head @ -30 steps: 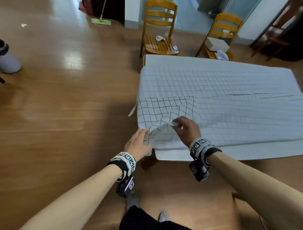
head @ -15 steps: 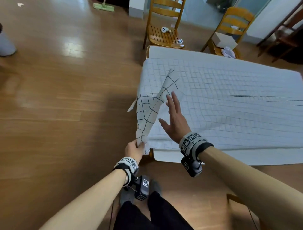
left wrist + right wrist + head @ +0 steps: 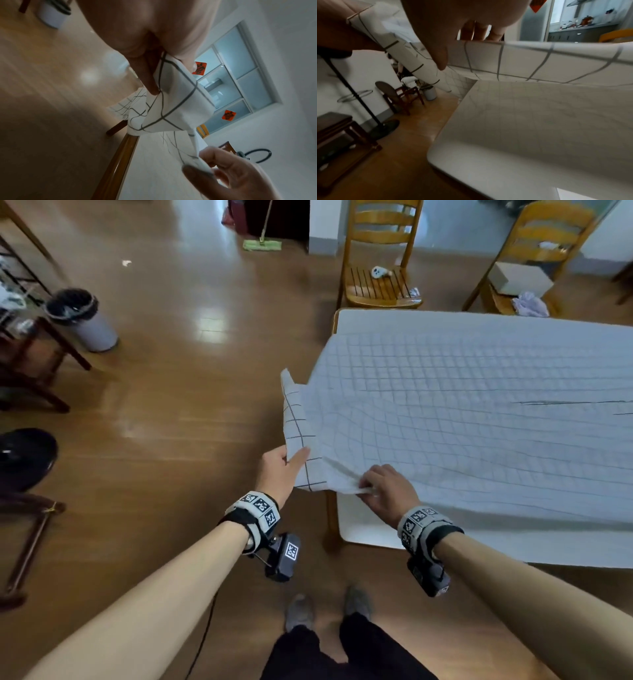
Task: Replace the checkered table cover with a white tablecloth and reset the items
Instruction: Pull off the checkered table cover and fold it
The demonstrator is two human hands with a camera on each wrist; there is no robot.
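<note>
The checkered cover lies over the table with its faint grid side up. Its near left corner is lifted and folded, showing bold dark lines. My left hand pinches that corner between thumb and fingers, just off the table's left end; the left wrist view shows the pinched cover. My right hand grips the bunched near edge, raising the cover above the white surface beneath. That white layer sticks out past the cover along the near side.
Two wooden chairs stand beyond the table, the right one holding a white box and a cloth. On the left are a grey bin, dark wooden furniture and a black round base. A mop lies far back.
The right hand, open half a second ago, now grips the cover's near edge. The left hand has carried the lifted corner leftward, off the table's end.
</note>
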